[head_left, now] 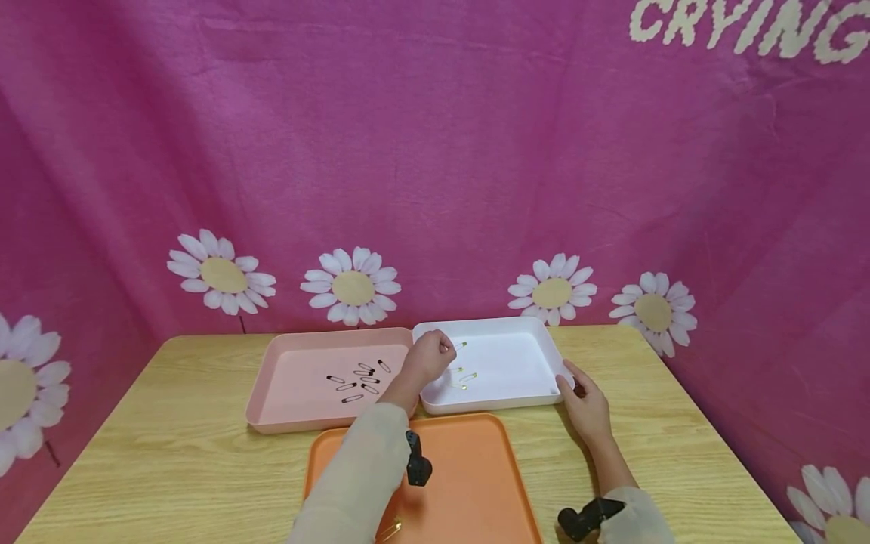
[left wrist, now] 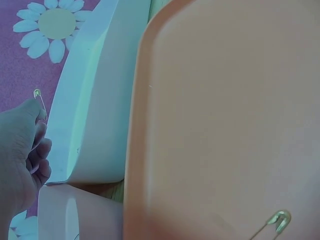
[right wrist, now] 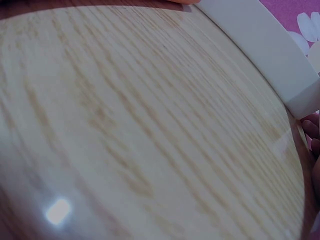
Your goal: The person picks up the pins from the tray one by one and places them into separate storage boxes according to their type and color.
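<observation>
From my station, the leftmost thing on the wooden table [head_left: 646, 423] is the pink tray [head_left: 285, 378], with black safety pins [head_left: 369, 380] scattered toward its right half. Next, nearer me, I have the orange tray [head_left: 462, 476], where gold-coloured metal [left wrist: 281, 220] shows as the head of a safety pin. Above the white tray's left side, my left hand [head_left: 428, 358] pinches one gold safety pin [left wrist: 37, 93] between thumb and forefinger, the other fingers curled in. Inside the white tray [head_left: 510, 355], a few loose gold pins [head_left: 469, 376] lie near that hand. At its right front corner, my right hand [head_left: 590, 408] touches the tray, fingers slightly bent; I can't tell from here whether it grips.
</observation>
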{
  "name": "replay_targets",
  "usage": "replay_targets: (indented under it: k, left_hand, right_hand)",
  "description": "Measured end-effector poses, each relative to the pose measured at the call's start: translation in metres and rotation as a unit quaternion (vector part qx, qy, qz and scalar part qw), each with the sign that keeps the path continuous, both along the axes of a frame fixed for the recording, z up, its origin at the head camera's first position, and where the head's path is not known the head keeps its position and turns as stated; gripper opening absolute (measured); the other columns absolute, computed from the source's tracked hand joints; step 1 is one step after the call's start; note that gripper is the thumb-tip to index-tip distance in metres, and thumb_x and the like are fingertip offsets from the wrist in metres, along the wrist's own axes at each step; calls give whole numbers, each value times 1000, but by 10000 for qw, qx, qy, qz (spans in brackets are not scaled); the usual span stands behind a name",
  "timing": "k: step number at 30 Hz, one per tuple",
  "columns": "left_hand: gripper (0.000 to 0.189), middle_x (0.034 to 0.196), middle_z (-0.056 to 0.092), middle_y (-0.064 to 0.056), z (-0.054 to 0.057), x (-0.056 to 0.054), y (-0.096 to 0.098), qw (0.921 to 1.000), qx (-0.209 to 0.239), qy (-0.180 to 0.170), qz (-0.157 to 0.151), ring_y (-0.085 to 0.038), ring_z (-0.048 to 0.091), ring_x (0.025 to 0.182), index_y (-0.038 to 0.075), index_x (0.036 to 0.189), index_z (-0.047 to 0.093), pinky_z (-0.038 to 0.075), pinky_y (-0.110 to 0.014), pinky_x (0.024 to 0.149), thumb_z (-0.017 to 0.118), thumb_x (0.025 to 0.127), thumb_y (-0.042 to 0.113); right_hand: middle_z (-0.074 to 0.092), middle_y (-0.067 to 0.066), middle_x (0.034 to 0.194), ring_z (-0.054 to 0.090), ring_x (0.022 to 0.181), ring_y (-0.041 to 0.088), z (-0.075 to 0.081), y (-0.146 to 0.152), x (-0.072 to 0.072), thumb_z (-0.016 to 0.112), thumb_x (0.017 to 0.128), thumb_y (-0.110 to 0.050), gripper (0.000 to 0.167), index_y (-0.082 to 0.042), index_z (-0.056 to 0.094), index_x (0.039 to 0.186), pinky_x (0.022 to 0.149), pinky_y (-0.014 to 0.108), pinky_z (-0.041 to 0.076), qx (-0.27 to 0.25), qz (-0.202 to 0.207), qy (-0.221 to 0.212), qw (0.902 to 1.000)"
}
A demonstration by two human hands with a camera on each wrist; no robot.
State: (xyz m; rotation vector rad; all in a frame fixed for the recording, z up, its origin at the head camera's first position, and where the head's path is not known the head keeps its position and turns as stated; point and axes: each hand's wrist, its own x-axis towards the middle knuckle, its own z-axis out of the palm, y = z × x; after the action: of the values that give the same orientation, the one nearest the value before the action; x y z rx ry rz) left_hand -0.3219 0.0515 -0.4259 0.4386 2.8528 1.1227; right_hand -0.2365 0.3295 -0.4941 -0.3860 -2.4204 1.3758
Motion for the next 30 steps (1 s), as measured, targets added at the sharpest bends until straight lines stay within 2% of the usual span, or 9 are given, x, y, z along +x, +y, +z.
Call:
replay_targets:
  k: [5, 10, 21, 26, 30]
  left_hand:
    - [8, 87, 59, -3, -2, -1, -2, 10000, 58, -44, 4, -16, 51, 80, 8, 90, 59, 46, -32, 78, 54, 88, 15]
    - [7, 86, 58, -4, -2, -2, -3, 9999, 159, -58, 18, -17, 51, 81, 7, 89, 59, 46, -33, 79, 55, 88, 13]
    - [8, 89, 59, -5, -2, -2, 0, 9998, 190, -44, 18, -17, 53, 83, 7, 91, 59, 47, -33, 82, 55, 89, 15]
    - [16, 97, 58, -8, -3, -2, 2, 9993, 306, -207, 62, -20, 54, 87, 6, 102, 58, 48, -35, 85, 56, 92, 18]
    - [25, 100, 57, -10, -4, -3, 1, 9991, 379, -184, 28, -22, 54, 88, 6, 111, 57, 47, -36, 84, 58, 92, 21]
  right_hand:
    - [43, 17, 143, 38, 132, 27, 1, 1, 0, 52, 93, -42, 54, -15, 45, 139, 108, 43, 30, 19, 95, -86, 9999]
    - [44, 16, 142, 40, 130, 27, 0, 1, 0, 52, 93, -42, 53, -15, 45, 139, 107, 44, 32, 88, 79, -63, 9999]
    - [47, 16, 139, 43, 124, 24, -2, 1, 0, 52, 94, -41, 51, -15, 47, 137, 102, 38, 34, 106, 15, -14, 9999]
    - [49, 15, 136, 45, 116, 21, -2, 0, -1, 52, 94, -41, 51, -16, 47, 137, 96, 35, 35, 171, -24, -51, 9998]
    - [48, 15, 138, 44, 120, 22, -1, 0, 0, 52, 94, -41, 51, -16, 47, 137, 100, 37, 35, 137, -11, -28, 9999]
